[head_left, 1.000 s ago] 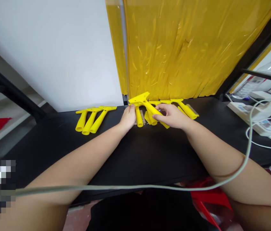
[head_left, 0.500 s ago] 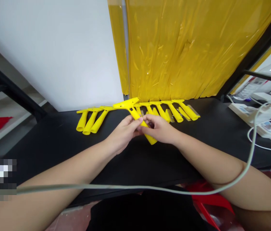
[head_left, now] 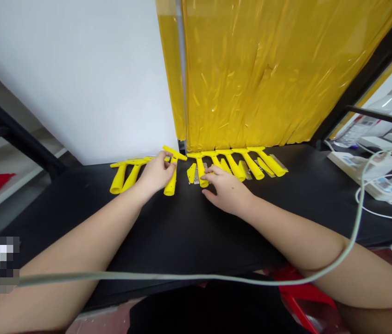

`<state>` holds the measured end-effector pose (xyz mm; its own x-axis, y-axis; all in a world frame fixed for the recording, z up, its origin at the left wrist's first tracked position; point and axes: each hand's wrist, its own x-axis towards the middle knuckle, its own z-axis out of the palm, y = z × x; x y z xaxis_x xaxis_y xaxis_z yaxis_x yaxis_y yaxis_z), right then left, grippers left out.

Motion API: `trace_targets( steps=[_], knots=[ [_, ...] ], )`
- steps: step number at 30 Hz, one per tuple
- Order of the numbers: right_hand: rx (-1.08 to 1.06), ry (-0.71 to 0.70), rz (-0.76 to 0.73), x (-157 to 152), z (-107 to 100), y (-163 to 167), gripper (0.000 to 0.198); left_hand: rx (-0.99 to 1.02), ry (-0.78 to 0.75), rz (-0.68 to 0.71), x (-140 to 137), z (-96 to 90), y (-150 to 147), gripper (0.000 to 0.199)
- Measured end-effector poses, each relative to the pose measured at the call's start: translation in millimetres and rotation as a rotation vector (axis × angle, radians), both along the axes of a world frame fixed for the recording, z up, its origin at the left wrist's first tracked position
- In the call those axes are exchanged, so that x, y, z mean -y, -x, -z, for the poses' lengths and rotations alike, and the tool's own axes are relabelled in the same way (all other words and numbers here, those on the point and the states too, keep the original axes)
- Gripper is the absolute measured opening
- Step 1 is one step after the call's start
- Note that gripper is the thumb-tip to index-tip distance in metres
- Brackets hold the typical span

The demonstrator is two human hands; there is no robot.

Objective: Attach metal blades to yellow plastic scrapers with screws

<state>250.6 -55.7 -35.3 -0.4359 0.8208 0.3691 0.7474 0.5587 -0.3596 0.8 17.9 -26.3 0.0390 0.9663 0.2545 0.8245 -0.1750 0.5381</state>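
My left hand (head_left: 156, 175) has its thumb and fingers closed round the neck of a yellow T-shaped scraper (head_left: 170, 184), its hollow handle end pointing toward me. Partly behind that hand lie more yellow scrapers (head_left: 116, 180) in the left group. My right hand (head_left: 229, 189) is open, fingers slightly spread, over a yellow scraper (head_left: 199, 166) at the near end of the right-hand row. Whether its fingertips touch that handle I cannot tell. Clear-edged yellow blade pieces (head_left: 192, 173) lie between the handles of this row.
Behind the black table (head_left: 182, 232) stand a white panel (head_left: 88, 83) and a yellow-wrapped surface (head_left: 251, 74). White power strips (head_left: 369, 174) and a plastic bottle (head_left: 369, 120) sit at the right. A pale cable (head_left: 199, 277) loops across the front, over both forearms.
My left hand has carried the scraper left and down beside the left group. My right hand has let go of it and opened over the right-hand row.
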Motion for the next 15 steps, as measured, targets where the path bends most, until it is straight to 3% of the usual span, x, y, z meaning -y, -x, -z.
trace_targets(
  steps=[4,8,11,15],
  knots=[
    [0.122,0.037,0.016,-3,4,4,0.03,-0.088,-0.002,0.048,-7,4.9,-7,0.025],
    [0.143,0.055,0.025,-6,3,4,0.029,-0.102,-0.021,0.048,-13,7.9,-9,0.023],
    [0.151,0.066,0.036,-5,2,4,0.028,-0.091,-0.039,0.0,-12,3.7,-4,0.025],
    [0.162,0.076,0.048,-3,0,4,0.029,-0.023,-0.071,-0.1,-6,-7.9,2,0.043]
  ],
)
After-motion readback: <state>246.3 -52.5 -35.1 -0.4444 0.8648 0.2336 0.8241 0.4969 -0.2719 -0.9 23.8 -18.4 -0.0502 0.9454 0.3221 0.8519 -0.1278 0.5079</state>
